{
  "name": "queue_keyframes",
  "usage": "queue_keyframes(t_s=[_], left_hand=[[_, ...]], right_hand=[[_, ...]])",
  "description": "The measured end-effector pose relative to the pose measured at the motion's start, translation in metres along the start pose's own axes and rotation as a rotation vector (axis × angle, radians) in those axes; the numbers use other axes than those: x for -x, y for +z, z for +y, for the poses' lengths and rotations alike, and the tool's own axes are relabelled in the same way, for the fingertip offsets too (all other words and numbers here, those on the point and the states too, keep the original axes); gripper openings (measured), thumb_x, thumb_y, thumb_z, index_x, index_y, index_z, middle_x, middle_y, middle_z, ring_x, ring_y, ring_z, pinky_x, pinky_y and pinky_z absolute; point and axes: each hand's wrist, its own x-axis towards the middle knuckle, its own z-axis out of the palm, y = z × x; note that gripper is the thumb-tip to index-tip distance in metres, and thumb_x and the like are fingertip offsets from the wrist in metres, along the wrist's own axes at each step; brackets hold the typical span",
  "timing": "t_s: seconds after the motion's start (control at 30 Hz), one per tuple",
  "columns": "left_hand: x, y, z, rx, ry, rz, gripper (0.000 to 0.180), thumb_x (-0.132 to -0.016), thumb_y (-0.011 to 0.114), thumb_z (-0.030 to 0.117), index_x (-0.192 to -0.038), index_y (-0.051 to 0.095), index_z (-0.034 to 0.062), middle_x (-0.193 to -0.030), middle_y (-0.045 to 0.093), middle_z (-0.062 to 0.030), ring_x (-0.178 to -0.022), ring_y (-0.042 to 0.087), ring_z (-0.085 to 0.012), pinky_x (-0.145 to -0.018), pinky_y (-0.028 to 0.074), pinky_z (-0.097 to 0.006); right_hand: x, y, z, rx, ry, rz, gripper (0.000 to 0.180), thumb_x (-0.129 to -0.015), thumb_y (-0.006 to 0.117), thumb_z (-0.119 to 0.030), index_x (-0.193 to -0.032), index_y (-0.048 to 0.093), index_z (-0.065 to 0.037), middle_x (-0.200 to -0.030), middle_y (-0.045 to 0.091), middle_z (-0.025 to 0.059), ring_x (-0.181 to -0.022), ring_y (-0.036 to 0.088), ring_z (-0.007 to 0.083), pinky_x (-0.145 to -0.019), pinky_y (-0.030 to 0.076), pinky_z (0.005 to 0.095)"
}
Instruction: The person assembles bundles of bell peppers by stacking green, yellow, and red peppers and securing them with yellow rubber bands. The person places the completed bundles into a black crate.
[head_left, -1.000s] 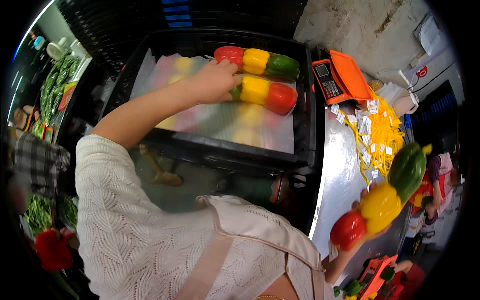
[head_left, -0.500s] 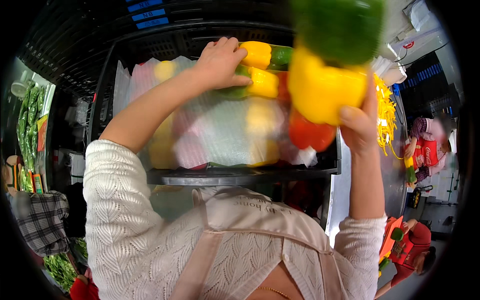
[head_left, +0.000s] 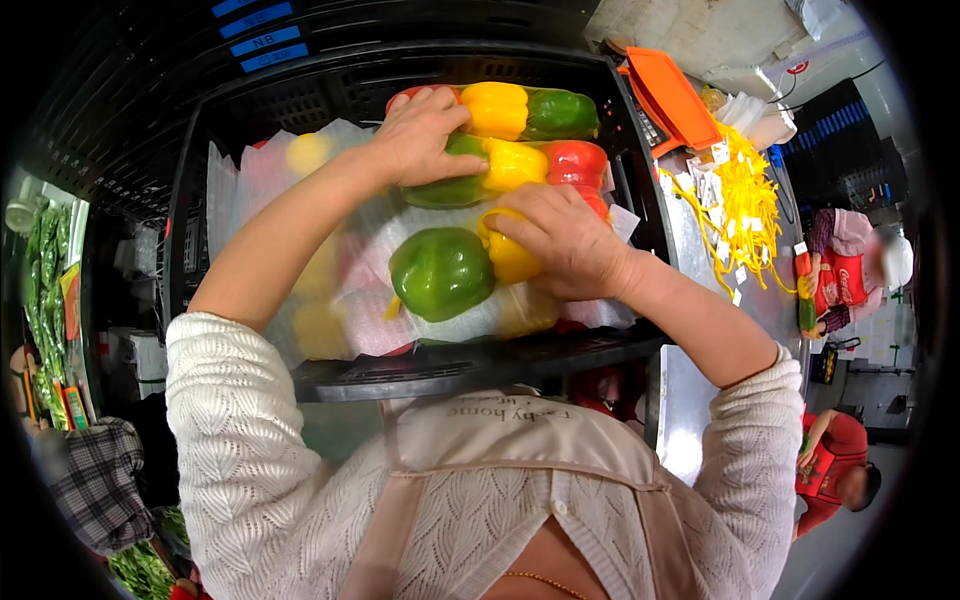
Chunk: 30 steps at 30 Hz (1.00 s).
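My right hand [head_left: 570, 240] is closed round a pack of bell peppers, over its yellow middle. This pack's green pepper [head_left: 442, 274] sticks out to the left, and a red one shows partly behind the hand. It lies on the white foam sheet [head_left: 370, 232] in a black crate [head_left: 480, 362]. My left hand [head_left: 425, 138] rests with thumb and fingers apart across two other packs farther back. One has a yellow pepper [head_left: 495, 110] between a red and a green one; the other also has a yellow pepper [head_left: 515, 166] in its middle.
Under the foam sheet, more peppers show as blurred colours. Right of the crate, a metal table [head_left: 682, 420] bears a heap of yellow tagged strips [head_left: 750, 200] and an orange tray [head_left: 675, 100]. Two people in red aprons are at the far right. Leafy greens [head_left: 45, 270] stand at the left.
My right hand has brought the pepper pack down from above the crate's right side onto the foam sheet. My left hand stays on the far packs.
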Motion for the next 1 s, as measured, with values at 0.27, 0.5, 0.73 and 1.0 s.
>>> queue_keyframes(t_s=[0.27, 0.5, 0.73, 1.0], left_hand=[[0.0, 0.001, -0.001, -0.013, -0.023, -0.004, 0.048, -0.078, 0.076, 0.046, -0.105, 0.063, 0.0088, -0.112, 0.055, -0.0115, -0.116, 0.049, -0.0321, -0.1, 0.037, -0.043], [0.004, -0.029, 0.044, 0.008, 0.022, 0.012, 0.065, -0.077, 0.078, 0.047, -0.121, 0.059, 0.0044, -0.123, 0.054, -0.0151, -0.118, 0.049, -0.0359, -0.099, 0.04, -0.047], [0.069, -0.046, 0.089, -0.161, 0.102, -0.246, 0.106, -0.068, 0.083, 0.052, -0.15, 0.034, 0.0055, -0.152, 0.033, -0.0214, -0.143, 0.029, -0.04, -0.112, 0.029, -0.057], [0.082, -0.031, 0.078, -0.276, 0.063, -0.326, 0.101, -0.07, 0.082, 0.051, -0.15, 0.035, 0.0104, -0.159, 0.023, -0.0203, -0.15, 0.014, -0.0404, -0.114, 0.024, -0.063]], right_hand=[[0.005, 0.005, 0.015, 0.165, 0.072, 0.02, 0.067, -0.067, 0.073, -0.01, -0.13, 0.053, -0.012, -0.128, 0.054, 0.0115, -0.121, 0.05, 0.0337, -0.099, 0.041, 0.0486], [0.011, 0.006, 0.01, 0.196, 0.136, 0.012, 0.075, -0.066, 0.079, -0.019, -0.135, 0.051, -0.011, -0.131, 0.053, 0.0122, -0.124, 0.049, 0.0338, -0.101, 0.04, 0.0488], [0.014, 0.005, 0.009, 0.141, 0.291, 0.144, 0.089, -0.062, 0.084, -0.028, -0.14, 0.046, -0.008, -0.131, 0.053, 0.0139, -0.117, 0.055, 0.0324, -0.104, 0.041, 0.0458], [0.015, 0.004, 0.009, 0.279, 0.33, 0.002, 0.101, -0.058, 0.089, -0.035, -0.144, 0.042, -0.013, -0.13, 0.052, 0.0137, -0.119, 0.054, 0.0317, -0.106, 0.038, 0.05]])
